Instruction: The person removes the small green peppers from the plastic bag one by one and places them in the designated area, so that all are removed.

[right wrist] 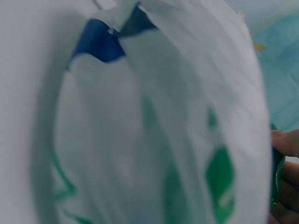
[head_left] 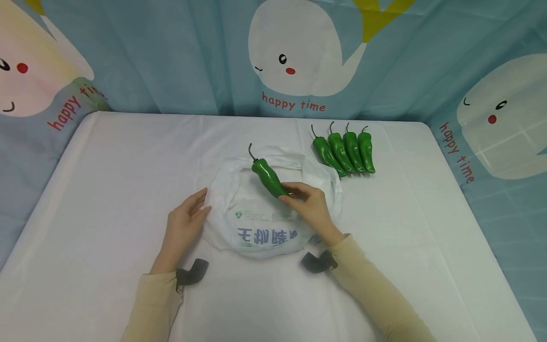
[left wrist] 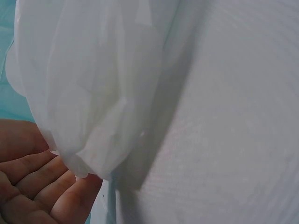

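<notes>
A white plastic bag [head_left: 220, 223] with blue and green print sits on the table, its mouth spread wide and facing up. My right hand [head_left: 311, 206] pinches a long green chili pepper [head_left: 268, 177] near its tip, over the bag's mouth, with the curved stem pointing up and away. In the right wrist view, the bag's printed side [right wrist: 140, 116] hides most of that pepper. My left hand [head_left: 183, 225] is at the bag's left side, fingertips right at its edge. The left wrist view shows those fingers [left wrist: 42, 177] partly behind the thin plastic.
Several more green chili peppers [head_left: 351, 151] lie side by side at the back right, close to the bag. A white cloth covers the table [head_left: 128, 156]. Behind it hangs a blue curtain [head_left: 171, 57] with whale prints. Dark camera mounts [head_left: 194, 271] sit on both wrists.
</notes>
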`<state>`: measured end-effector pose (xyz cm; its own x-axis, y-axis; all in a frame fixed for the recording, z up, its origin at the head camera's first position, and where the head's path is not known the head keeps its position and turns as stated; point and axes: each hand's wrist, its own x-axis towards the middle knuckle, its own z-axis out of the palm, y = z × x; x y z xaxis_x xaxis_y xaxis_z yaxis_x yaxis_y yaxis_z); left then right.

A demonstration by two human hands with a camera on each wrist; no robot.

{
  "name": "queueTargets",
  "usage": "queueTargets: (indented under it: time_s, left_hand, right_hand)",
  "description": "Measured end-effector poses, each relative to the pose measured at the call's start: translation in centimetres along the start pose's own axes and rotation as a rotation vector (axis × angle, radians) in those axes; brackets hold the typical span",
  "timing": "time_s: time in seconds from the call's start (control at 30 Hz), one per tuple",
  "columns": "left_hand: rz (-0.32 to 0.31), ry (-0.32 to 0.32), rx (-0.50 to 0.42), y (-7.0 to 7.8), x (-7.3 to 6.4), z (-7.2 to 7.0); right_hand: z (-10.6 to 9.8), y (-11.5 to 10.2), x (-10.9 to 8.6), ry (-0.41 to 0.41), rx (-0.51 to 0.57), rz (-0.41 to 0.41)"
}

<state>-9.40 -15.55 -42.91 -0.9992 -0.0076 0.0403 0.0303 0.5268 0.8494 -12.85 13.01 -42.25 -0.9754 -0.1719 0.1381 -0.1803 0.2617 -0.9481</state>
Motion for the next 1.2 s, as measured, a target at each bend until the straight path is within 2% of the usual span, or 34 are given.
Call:
queueTargets:
  time_s: [0.33,0.57,1.2]
  left_hand:
    - [-0.002,0.002,-0.002,0.0,-0.1,0.1]
    - [0.006,0.008,0.012,0.1,-0.1,0.0]
    - [-0.012,0.003,0.012,0.2,-0.1,0.0]
  right_hand:
    - [-1.4,-0.1,0.6,0.058,0.059,0.036]
    - [-2.0,-2.8,0.4,0.077,-0.004,0.026]
    - [-4.0,-2.6,0.9,0.174,0.003,0.022]
